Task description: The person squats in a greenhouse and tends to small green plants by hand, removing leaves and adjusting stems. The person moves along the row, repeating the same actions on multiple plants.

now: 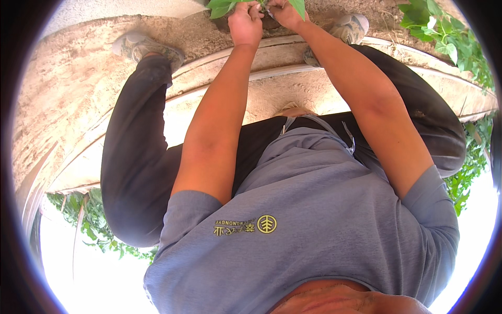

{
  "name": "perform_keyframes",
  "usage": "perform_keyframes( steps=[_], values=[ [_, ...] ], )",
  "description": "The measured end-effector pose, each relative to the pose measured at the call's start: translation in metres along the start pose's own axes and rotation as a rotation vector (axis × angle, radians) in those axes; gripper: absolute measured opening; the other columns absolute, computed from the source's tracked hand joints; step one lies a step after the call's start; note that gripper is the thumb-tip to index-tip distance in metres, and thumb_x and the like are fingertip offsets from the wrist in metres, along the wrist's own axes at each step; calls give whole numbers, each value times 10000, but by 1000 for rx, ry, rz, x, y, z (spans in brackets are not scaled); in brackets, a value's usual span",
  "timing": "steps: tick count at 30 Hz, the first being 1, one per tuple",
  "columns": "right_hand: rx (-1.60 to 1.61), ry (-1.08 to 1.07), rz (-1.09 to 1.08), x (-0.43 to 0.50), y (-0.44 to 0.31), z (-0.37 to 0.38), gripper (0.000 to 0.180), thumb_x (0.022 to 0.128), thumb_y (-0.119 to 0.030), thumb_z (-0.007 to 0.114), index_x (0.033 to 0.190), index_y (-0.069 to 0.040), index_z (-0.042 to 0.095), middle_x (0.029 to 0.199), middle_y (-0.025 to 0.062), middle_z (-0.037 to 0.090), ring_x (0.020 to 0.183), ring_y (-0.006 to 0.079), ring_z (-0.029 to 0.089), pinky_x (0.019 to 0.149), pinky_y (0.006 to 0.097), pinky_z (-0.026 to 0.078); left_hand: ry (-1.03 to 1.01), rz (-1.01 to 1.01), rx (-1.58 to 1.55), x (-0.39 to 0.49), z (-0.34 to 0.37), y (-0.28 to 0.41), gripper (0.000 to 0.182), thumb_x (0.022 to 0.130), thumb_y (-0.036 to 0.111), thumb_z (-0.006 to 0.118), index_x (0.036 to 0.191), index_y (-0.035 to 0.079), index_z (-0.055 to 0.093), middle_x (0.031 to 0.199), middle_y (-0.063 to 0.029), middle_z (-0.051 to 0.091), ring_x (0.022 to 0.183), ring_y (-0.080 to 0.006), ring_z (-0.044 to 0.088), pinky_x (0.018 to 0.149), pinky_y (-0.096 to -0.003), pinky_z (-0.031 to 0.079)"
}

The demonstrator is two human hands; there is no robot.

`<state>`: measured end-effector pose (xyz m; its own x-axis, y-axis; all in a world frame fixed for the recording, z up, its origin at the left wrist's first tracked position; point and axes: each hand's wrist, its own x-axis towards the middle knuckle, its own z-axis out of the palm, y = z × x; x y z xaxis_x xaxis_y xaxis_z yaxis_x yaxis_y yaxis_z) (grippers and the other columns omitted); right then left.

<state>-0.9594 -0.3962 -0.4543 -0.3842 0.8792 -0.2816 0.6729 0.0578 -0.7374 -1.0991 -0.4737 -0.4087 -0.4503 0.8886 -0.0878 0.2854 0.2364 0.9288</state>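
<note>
At the top edge of the view, both hands meet at a green leafy plant (222,8), which is partly cut off. My left hand (246,25) has its thumb and fingers pinched together at the plant's stem, among the leaves. Close on its right, my right hand (286,15) bends its fingers in towards the same stem. A broad leaf (299,7) hangs over the back of the right hand. Some fingertips lie behind leaves or past the picture's edge, so the exact grip is partly hidden. Brown soil (204,39) lies beneath the hands.
My patterned shoes (147,46) stand apart on the soil, either side of the hands. Pale strips (282,71) cross the ground between my legs. Leafy plants (447,33) grow at upper right, more foliage (96,219) at lower left. A whitish surface (113,13) borders the soil at upper left.
</note>
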Motion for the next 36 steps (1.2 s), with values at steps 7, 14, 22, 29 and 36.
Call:
perform_keyframes(
  steps=[7, 14, 22, 29, 36],
  values=[
    [-91, -107, 391, 0, -10, 3, 232, 955, -305, 691, 1090, -125, 747, 1002, 92, 749, 910, 214, 692, 838, 385, 555, 54, -51, 87, -3, 1, 2, 229, 955, 270, 719, 987, 43, 712, 840, -163, 759, 741, -342, 740, 725, -454, 587],
    [83, 285, 239, -47, -12, -20, 329, 855, -362, 746, 991, -63, 766, 986, 193, 756, 931, 387, 727, 836, 469, 568, 42, -135, 404, -15, -16, 37, 161, 972, 225, 690, 1038, 82, 724, 886, -106, 779, 727, -272, 751, 736, -397, 573],
    [343, 693, 130, -30, -16, -88, 175, 898, -193, 764, 1022, -70, 762, 855, 131, 762, 770, 285, 726, 739, 432, 568, 280, -110, 50, -29, -25, 93, 171, 941, 171, 717, 1046, 50, 656, 861, -116, 737, 731, -278, 706, 689, -415, 553],
    [51, 348, -463, -30, -126, -143, 321, 896, -163, 753, 1214, -131, 718, 1235, 150, 719, 1093, 268, 700, 949, 417, 582, 182, 13, -459, 14, -37, 124, 210, 994, 115, 686, 1148, -14, 626, 1002, -78, 709, 842, -142, 654, 736, -303, 527],
    [-427, 280, -310, -28, -149, -126, 343, 911, -263, 713, 1248, -198, 713, 1307, 124, 680, 1175, 307, 660, 1030, 461, 544, -86, 29, -384, 35, -47, 120, 155, 1011, 104, 659, 1138, 16, 674, 1031, -35, 718, 924, -95, 631, 828, -267, 499]
  ],
)
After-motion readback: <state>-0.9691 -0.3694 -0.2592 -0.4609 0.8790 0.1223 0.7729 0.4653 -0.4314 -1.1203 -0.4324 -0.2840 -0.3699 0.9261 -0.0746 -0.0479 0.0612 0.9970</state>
